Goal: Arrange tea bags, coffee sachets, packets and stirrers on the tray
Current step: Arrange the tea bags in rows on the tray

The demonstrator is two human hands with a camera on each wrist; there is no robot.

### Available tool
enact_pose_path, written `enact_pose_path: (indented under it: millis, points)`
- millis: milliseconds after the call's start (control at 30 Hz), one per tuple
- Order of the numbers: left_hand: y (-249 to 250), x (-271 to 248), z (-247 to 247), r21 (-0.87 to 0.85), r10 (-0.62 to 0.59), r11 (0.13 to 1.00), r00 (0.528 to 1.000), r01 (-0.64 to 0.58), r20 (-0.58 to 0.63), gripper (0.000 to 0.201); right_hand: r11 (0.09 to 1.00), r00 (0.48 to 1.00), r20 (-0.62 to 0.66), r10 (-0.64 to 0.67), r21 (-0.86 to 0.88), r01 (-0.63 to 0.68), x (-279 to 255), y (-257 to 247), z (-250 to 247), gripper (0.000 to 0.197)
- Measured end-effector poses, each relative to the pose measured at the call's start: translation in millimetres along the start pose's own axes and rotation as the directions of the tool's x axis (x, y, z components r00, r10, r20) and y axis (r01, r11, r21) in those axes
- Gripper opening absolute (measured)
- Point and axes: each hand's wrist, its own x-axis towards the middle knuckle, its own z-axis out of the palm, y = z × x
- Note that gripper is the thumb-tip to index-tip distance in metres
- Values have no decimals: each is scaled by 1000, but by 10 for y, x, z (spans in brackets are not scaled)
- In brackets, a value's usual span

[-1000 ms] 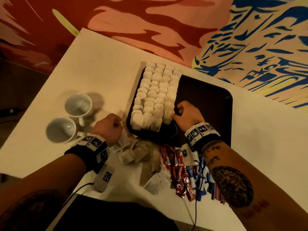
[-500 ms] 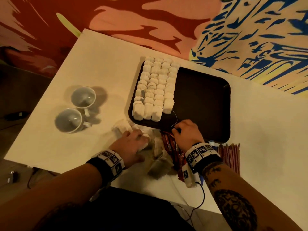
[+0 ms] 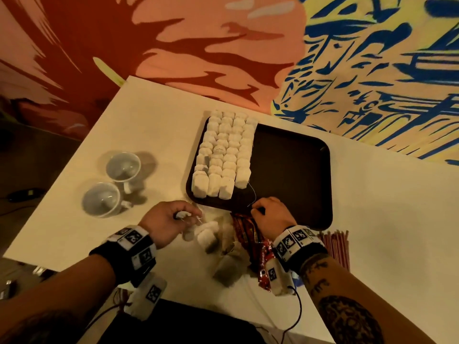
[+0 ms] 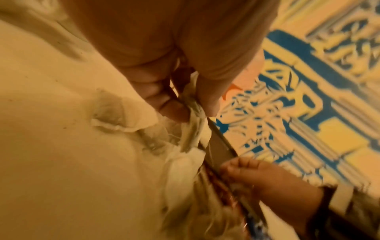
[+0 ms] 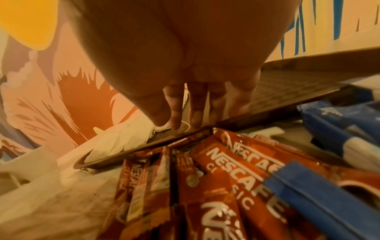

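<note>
While the left hand (image 3: pixel 167 220) sits just off the tray's near-left corner, its thumb and fingers (image 4: pixel 172 112) pinch the crumpled top of a tea bag (image 4: pixel 194 128), w/ more white bags dangling below it over the loose tea bags (image 3: pixel 224 254) heaped on the white table (image 3: pixel 159 135); right hand (image 3: pixel 272 217) is at the near rim of the dark tray (image 3: pixel 293 170), fingers (image 5: pixel 196 110) curled down toward the rim beside a thin string (image 3: pixel 252 196) trailing from the rows; can't tell whether it actually grips anything; arranged tea bags (image 3: pixel 224 155) fill the tray's left part in four neat rows, rest of tray surface bare; red coffee sachets (image 5: pixel 222 183) fan out on the table just under the right hand, tips touching the tray edge; blue packets (image 5: pixel 337 123) lie to their right, one overlapping the sachets; red stirrers (image 3: pixel 335 247) lie in a bundle near the tray's near-right corner, beside the right wrist; two white cups (image 3: pixel 111 182) stand together on the table well left of the tray; patterned red, blue & yellow wall (image 3: pixel 248 45) beyond the table.
</note>
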Motion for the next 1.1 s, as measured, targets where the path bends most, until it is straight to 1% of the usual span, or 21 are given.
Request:
enact_pose_path:
  millis: [67,167,200,267,300,333,367,433,467,533,600,633,667,700,733,800,833,900,1000,1067,1100]
  points:
    - [56,-10,-54,-206,-2,979,1000,2,1,24,1000,1000,-14,-10,27,10,-6,-19,-22,23]
    - [148,-5,-79,-416,11,909,1000,-8,5,31,994,994,-68,-84,64,89,-45,-105,-51,21]
    - [180,0,-71,-502,2,865,1000,4,11,30,990,990,-85,-114,75,120,-70,-152,-56,21]
    - [223,28,-47,-691,-37,721,999,52,37,29,978,979,-84,-187,74,193,-136,-268,-60,21]
    - [234,45,-33,-747,-65,661,997,72,38,31,971,973,-45,-228,64,231,-179,-342,-58,23]
    - [237,69,-20,-773,-100,630,995,79,20,33,963,963,25,-267,47,265,-217,-430,-47,24]
    - [258,86,-4,-789,-143,610,990,79,-11,34,956,949,116,-292,29,291,-244,-515,-16,26]
    - [254,125,27,-776,-242,627,965,72,-106,34,958,915,297,-272,-10,288,-294,-690,60,29]
    - [243,141,42,-751,-276,657,949,71,-151,34,955,899,355,-258,-46,292,-305,-758,123,33]
    - [178,167,58,-720,-317,690,925,73,-210,34,913,872,401,-280,-170,372,-297,-859,273,40]
    - [114,183,56,-736,-316,674,923,55,-221,35,868,876,378,-299,-273,414,-283,-918,417,51]
    - [108,181,47,-753,-321,656,921,50,-219,31,863,887,355,-295,-300,407,-273,-944,470,57]
    - [101,176,36,-763,-334,644,918,58,-212,22,861,897,329,-296,-316,399,-262,-970,512,60]
    - [104,161,30,-770,-347,634,917,76,-195,12,861,902,311,-298,-321,395,-259,-992,539,57]
    - [80,154,28,-766,-350,635,921,96,-174,11,863,903,301,-308,-310,398,-265,-1009,552,50]
    - [26,146,26,-743,-330,656,935,130,-128,14,870,899,293,-326,-280,406,-279,-1017,559,31]
    - [-1,140,24,-739,-330,658,937,144,-111,14,872,898,292,-330,-269,408,-289,-1007,550,25]
    - [-49,144,21,-756,-358,630,930,178,-79,19,879,894,307,-328,-248,408,-303,-988,511,21]
    - [-22,144,51,-785,-392,584,919,205,-51,24,914,883,365,-294,-161,371,-311,-957,399,20]
    - [41,161,95,-799,-390,564,920,207,-36,26,957,899,344,-269,-9,290,-318,-910,298,17]
    - [77,167,116,-795,-386,570,922,206,-38,25,966,912,320,-258,94,240,-322,-884,261,16]
